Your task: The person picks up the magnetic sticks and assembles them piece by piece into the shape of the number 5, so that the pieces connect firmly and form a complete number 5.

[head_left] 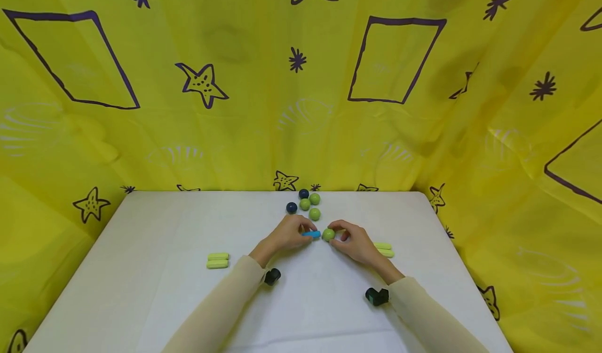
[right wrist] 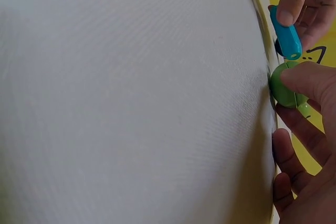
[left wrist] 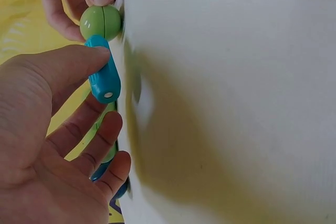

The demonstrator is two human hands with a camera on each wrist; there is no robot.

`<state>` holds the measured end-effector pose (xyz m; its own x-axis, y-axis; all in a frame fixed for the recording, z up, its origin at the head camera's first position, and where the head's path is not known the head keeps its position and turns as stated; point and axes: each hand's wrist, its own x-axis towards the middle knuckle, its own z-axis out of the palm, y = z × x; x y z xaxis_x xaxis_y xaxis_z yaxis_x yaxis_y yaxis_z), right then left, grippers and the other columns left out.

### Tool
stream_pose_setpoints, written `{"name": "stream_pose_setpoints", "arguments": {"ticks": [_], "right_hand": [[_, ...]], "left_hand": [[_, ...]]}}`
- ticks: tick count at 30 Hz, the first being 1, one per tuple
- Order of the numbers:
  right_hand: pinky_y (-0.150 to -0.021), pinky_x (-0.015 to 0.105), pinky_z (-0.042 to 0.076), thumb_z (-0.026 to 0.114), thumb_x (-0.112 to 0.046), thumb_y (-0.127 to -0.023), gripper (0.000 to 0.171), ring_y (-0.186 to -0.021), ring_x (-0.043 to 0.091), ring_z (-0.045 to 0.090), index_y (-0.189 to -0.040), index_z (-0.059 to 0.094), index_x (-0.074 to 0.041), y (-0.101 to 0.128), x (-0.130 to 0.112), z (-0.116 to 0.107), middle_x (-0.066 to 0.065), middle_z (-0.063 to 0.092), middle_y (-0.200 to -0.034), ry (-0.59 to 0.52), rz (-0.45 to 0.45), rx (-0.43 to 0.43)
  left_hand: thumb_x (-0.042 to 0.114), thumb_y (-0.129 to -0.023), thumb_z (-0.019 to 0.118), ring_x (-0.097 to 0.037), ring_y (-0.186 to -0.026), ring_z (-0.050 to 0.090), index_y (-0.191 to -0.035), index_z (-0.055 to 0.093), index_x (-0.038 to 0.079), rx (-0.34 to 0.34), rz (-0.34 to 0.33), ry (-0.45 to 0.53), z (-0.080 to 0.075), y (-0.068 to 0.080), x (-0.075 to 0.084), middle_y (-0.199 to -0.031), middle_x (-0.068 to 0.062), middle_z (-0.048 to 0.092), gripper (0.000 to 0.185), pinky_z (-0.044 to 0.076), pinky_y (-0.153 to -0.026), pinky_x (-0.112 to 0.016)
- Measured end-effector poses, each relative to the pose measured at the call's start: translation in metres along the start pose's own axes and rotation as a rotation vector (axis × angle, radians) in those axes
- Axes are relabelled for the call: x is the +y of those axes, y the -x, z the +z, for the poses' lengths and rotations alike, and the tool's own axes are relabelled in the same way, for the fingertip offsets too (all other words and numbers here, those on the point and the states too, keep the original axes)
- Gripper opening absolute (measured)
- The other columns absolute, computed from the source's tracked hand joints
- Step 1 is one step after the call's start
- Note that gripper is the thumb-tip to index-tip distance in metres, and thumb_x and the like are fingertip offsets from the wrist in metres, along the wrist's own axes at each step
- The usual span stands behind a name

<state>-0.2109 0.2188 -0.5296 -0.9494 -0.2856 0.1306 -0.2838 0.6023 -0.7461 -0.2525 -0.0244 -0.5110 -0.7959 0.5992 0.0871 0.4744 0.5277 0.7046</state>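
Observation:
Near the middle of the table, my left hand [head_left: 289, 232] pinches a short blue rod [head_left: 311, 234] between thumb and fingers. A pale dot shows on the rod's near end in the left wrist view. My right hand [head_left: 355, 242] grips a green ball [head_left: 328, 234] with a seam round it, thumb on one side and fingertips on the other. The rod's far end points at the ball, and in the left wrist view the rod [left wrist: 104, 74] overlaps the ball's [left wrist: 101, 23] lower edge.
Beyond the hands lie more green balls [head_left: 314, 214] and two dark blue balls [head_left: 291, 207]. Two pale yellow-green rods [head_left: 218, 260] lie side by side at left; another pair [head_left: 384, 249] lies just beyond my right wrist. A yellow patterned curtain [head_left: 254, 91] borders the white table [head_left: 155, 269].

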Motion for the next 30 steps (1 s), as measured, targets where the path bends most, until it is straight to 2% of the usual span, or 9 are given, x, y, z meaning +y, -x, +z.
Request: {"name": "stream_pose_setpoints", "arguments": {"ticks": [11,30], "right_hand": [[-0.072,0.027,0.046,0.081,-0.012,-0.089,0.033,-0.080,0.014,0.056,-0.120,0.070,-0.016,0.0005,-0.0019,0.0015,0.001,0.072,-0.112,0.005,-0.012,0.009],[-0.074,0.028,0.046,0.078,-0.014,-0.091,0.033,-0.082,0.015,0.056,-0.122,0.069,-0.017,-0.0002,-0.0011,0.0005,-0.001,0.070,-0.112,0.020,0.019,-0.007]], "left_hand": [[0.005,-0.088,0.077,-0.018,-0.082,0.059,-0.105,0.079,0.007,-0.017,-0.010,0.004,0.0035,-0.0040,0.0022,-0.088,0.001,0.069,0.017,0.048,-0.074,-0.027],[0.006,-0.090,0.077,-0.014,-0.082,0.057,-0.106,0.079,0.008,-0.020,-0.017,0.013,0.0033,-0.0031,0.0051,-0.091,0.001,0.070,0.016,0.049,-0.076,-0.027]]}}
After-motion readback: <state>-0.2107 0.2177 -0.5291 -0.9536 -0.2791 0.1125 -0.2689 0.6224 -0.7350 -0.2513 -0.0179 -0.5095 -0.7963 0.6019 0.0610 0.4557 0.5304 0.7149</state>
